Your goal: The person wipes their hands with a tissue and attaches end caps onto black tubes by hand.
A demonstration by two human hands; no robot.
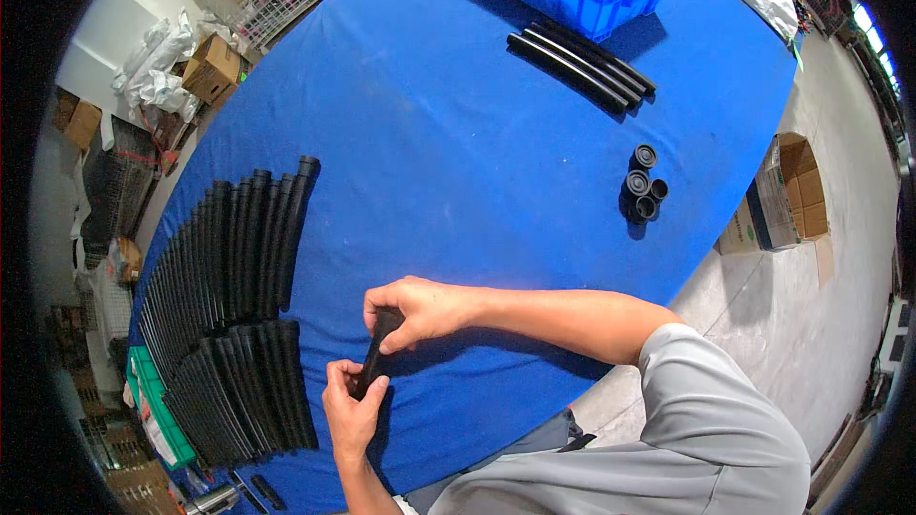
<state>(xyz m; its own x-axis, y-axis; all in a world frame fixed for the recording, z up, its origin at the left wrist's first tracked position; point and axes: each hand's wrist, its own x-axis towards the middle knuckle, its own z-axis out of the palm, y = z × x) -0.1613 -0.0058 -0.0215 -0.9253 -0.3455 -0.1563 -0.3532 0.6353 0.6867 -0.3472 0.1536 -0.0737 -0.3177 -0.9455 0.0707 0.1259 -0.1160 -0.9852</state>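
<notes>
Both of my hands grip one short black tube (371, 360), held at a slant above the blue cloth. My left hand (349, 412) pinches its lower end between thumb and fingers. Around the upper end my right hand (417, 313) is wrapped, thumb on the near side. Much of the tube is covered by my fingers. Left of my hands, many black tubes lie side by side in a far row (250, 243) and a near row (256, 386). The far row's tubes have thicker ends at the top.
A small cluster of round black caps (638, 182) stands on the right. Several black tubes (577, 67) lie by a blue crate (601, 8) at the back. A green tray (164, 410) sits at the left edge. An opened cardboard box (803, 186) is on the floor.
</notes>
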